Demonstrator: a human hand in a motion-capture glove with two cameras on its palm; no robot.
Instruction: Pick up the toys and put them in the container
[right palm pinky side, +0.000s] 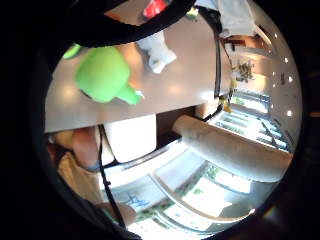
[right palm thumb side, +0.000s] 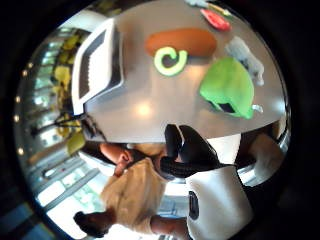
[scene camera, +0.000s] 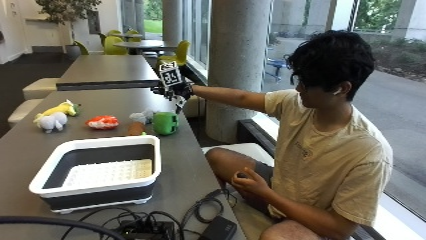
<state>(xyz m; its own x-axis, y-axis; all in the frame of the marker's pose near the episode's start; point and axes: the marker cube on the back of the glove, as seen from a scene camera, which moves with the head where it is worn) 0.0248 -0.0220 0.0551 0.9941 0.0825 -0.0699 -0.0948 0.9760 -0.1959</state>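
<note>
The outside camera stands at the near end of my table (scene camera: 180, 165), facing along it past the container (scene camera: 100, 172) toward my raised right hand (scene camera: 176, 91). My two palm cameras look down from above the far end. Both share the green toy (right palm pinky side: 102, 75) and grey plush (right palm pinky side: 157, 52); the thumb-side view also covers the container.

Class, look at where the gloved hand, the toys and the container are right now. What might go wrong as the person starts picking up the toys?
1. The green toy sits near the table edge; a clumsy grab may knock it off.
2. The brown toy and grey toy crowd it, so the right hand may bump them.
3. The container is some way off, so a toy may drop.
</note>
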